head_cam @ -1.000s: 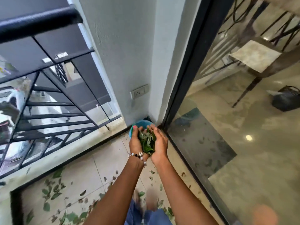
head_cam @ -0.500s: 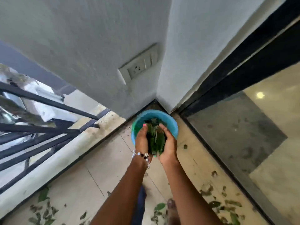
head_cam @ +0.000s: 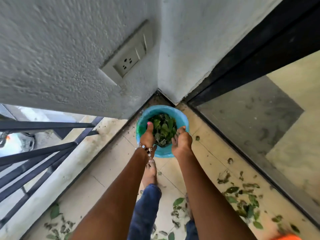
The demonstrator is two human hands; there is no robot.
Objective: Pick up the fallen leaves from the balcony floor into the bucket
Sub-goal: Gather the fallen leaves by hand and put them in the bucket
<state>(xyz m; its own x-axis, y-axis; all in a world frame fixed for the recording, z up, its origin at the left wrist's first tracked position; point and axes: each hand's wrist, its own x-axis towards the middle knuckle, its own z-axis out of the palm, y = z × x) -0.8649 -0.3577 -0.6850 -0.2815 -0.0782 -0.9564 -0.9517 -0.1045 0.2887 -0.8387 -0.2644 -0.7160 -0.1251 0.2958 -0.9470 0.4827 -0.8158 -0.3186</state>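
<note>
A blue bucket [head_cam: 182,116] stands on the balcony floor in the corner where the two walls meet. A heap of green leaves [head_cam: 163,128] lies inside it. Both my hands hover over the bucket's near rim, a gap between them. My left hand [head_cam: 147,135], a beaded bracelet on its wrist, has its fingers straight and holds nothing. My right hand [head_cam: 181,142] has loosely curled fingers with no leaf visible in it. More fallen leaves [head_cam: 242,201] lie scattered on the tiles at the right, and another patch of leaves [head_cam: 58,222] lies at the lower left.
A black metal railing [head_cam: 43,153] runs along the left on a low concrete kerb. A wall socket [head_cam: 128,61] sits above the bucket. A glass sliding door [head_cam: 251,122] with a black frame borders the right. My bare foot [head_cam: 150,174] stands just behind the bucket.
My hands, pressed together around a bunch of leaves before, have parted over the bucket and the leaves now lie inside it. The view has moved closer to the corner.
</note>
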